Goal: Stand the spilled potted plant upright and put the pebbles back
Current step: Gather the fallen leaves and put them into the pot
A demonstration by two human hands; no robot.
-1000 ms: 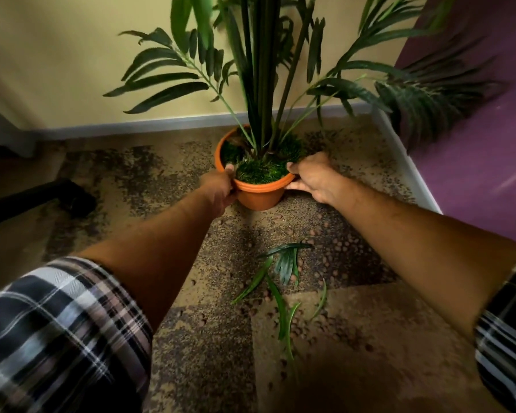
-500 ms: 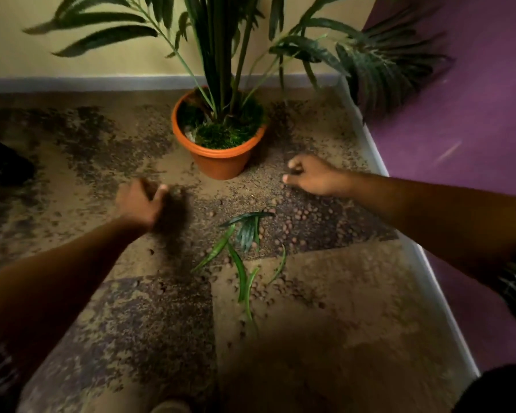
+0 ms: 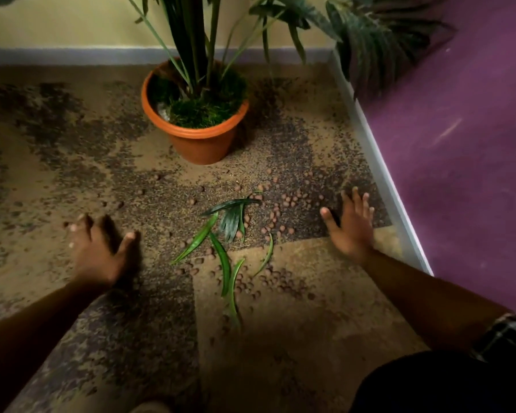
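The orange pot (image 3: pixel 201 144) stands upright on the carpet near the back wall, with green moss and tall palm stems (image 3: pixel 197 40) rising from it. Small brown pebbles (image 3: pixel 283 204) lie scattered on the carpet in front of the pot, more of them nearer to me (image 3: pixel 268 281). My left hand (image 3: pixel 97 251) hovers flat over the carpet at the left, fingers spread, holding nothing. My right hand (image 3: pixel 350 226) is spread open at the right of the pebbles, also empty. Both hands are well apart from the pot.
Several loose green leaves (image 3: pixel 221 231) lie among the pebbles. A purple wall (image 3: pixel 459 144) with a pale skirting board (image 3: pixel 382 171) runs along the right. A yellow wall (image 3: pixel 57 19) closes the back. My knee (image 3: pixel 429 383) is at the lower right.
Both hands have let go of the pot's rim and drawn back toward me, spreading open low over the carpet on either side of the pebbles. The view has tilted down.
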